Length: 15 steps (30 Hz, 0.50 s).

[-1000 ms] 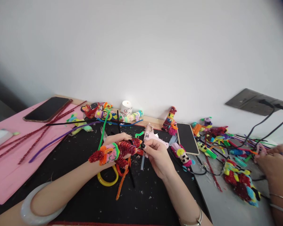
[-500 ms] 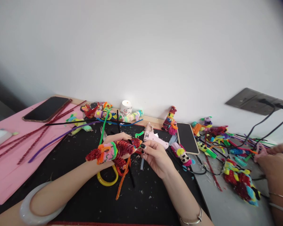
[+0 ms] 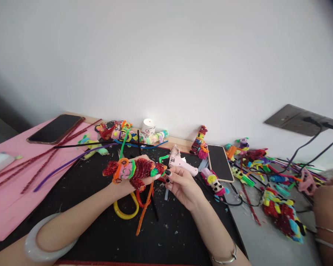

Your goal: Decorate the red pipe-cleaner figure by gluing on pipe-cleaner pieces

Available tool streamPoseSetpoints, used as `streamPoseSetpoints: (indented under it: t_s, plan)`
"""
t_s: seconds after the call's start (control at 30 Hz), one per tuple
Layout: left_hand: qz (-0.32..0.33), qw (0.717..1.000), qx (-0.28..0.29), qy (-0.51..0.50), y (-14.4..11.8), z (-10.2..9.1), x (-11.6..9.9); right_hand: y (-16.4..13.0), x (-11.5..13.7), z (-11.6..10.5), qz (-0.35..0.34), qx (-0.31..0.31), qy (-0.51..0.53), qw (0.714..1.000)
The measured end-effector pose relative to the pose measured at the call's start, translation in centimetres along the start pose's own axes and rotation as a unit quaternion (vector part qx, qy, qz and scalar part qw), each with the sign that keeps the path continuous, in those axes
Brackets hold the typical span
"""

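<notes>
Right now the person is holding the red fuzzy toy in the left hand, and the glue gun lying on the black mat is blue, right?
Not quite. The head view shows the glue gun is pale pink, not blue. The rest holds: the left hand holds the red fuzzy toy, and the glue gun lies on the black mat.

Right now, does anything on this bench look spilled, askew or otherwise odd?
Yes: pale scraps litter the black mat, and the glue gun lies on its side, nozzle crusted, beside the right hand.
</notes>
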State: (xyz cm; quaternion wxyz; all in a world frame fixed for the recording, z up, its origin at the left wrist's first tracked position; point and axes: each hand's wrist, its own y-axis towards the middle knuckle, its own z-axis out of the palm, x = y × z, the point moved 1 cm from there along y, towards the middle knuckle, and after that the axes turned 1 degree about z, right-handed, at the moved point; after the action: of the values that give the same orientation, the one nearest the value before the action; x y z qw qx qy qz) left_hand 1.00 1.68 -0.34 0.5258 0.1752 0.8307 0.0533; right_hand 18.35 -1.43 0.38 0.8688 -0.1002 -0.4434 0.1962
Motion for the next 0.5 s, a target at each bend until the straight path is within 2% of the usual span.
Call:
streamPoseSetpoints:
  t_s: [0.33,0.5]
  plan:
    - [-0.017,0.998,0.05,0.03,0.4,-0.02,0.39,0.0,-0.1,-0.09,0.009,0.008,-0.007,1.0]
    - [-0.031,0.996,0.078,0.024,0.48,-0.24,-0.15,0.02,-0.14,-0.1,0.012,0.009,-0.003,1.0]
